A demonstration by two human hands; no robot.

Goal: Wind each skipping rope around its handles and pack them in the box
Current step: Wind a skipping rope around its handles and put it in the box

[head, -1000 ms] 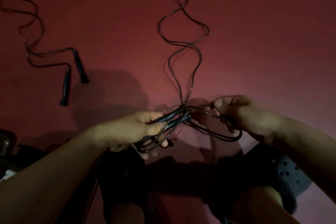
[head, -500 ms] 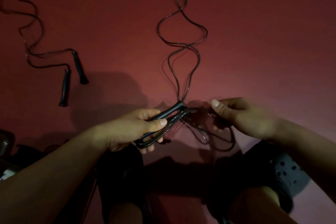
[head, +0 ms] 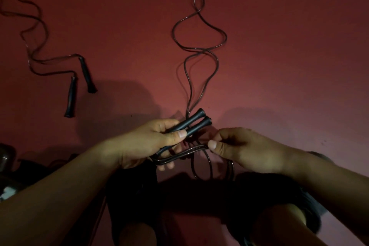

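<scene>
My left hand (head: 157, 142) grips two black handles (head: 192, 123) held side by side, their flared ends pointing up and right. My right hand (head: 237, 146) pinches a doubled strand of the thin dark rope (head: 179, 155) just below the handles. Loops of that rope hang under both hands. The rest of the rope (head: 197, 46) trails in wavy curves across the red floor to the top edge. No box is in view.
A second skipping rope lies unwound at the left, its two black handles (head: 79, 84) apart on the red floor (head: 289, 46). My feet in dark shoes (head: 307, 211) are at the bottom. Dark objects (head: 8, 162) sit at the left edge.
The handles have turned so their flared ends stand clear above my left hand. My right hand came down and in towards the left hand, carrying the rope beneath the handles.
</scene>
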